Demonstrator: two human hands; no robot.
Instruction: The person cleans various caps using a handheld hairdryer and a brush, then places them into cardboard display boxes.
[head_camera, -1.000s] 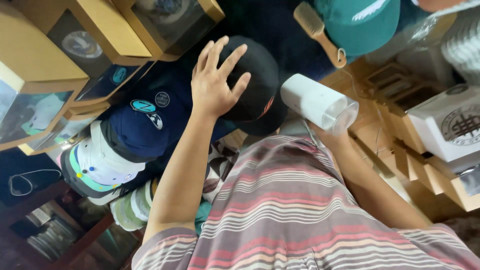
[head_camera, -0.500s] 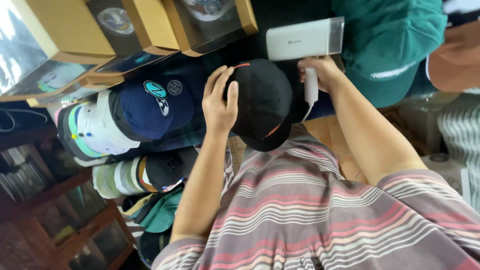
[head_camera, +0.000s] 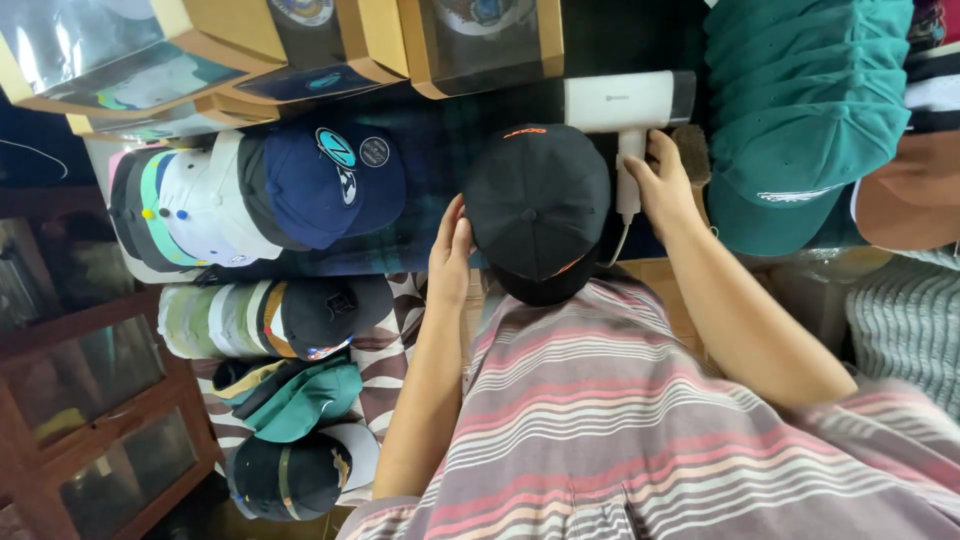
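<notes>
Your left hand cups the black fabric baseball cap steady by its side, while your right hand grips the white handheld steamer aimed over its crown.

Stacked caps left; boxes above

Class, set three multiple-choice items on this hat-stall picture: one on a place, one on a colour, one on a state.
1. Where is the white handheld appliance relative to the black cap?
A. just past its far edge
B. under the striped shirt
C. inside the wooden cabinet

2. What colour is the stack of caps at the upper right?
A. yellow
B. teal green
C. pink

3. What is the left hand doing?
A. hanging free
B. gripping a box
C. touching the black cap's side

Key: 1 A, it lies beyond the cap, handle in the right hand. 2 B, plainly teal. 3 C, the fingers lie along the cap's edge.
</notes>
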